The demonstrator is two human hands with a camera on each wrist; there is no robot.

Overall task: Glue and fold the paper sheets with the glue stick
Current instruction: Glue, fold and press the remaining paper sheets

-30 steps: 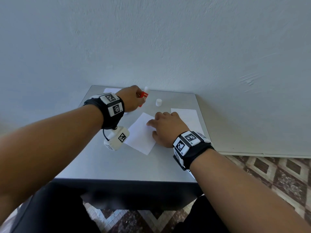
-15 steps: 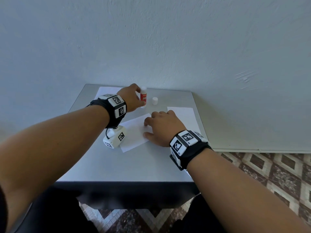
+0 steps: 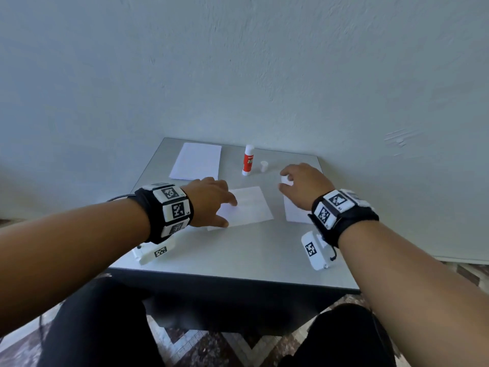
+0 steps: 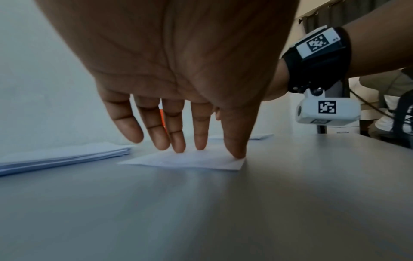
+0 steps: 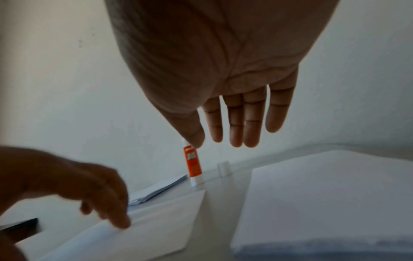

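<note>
A single white paper sheet [image 3: 248,207] lies flat in the middle of the grey table [image 3: 238,250]. My left hand [image 3: 211,202] presses its left part with straight fingertips [image 4: 234,153]. The red and white glue stick [image 3: 248,160] stands upright and uncapped behind the sheet, its white cap [image 3: 263,166] just to its right. My right hand [image 3: 304,186] hovers open, fingers [image 5: 236,127] relaxed, above the right paper stack [image 3: 293,215], holding nothing. In the right wrist view the glue stick [image 5: 193,164] and cap [image 5: 223,167] stand beyond the fingers.
A second stack of white sheets [image 3: 197,161] lies at the back left of the table. A pale wall [image 3: 238,75] rises directly behind the table. Patterned floor tiles [image 3: 211,348] and my dark-clothed legs show below the front edge.
My left hand set the glue stick upright, let go and came down onto the middle sheet. My right hand lifted off that sheet and moved right, over the right stack.
</note>
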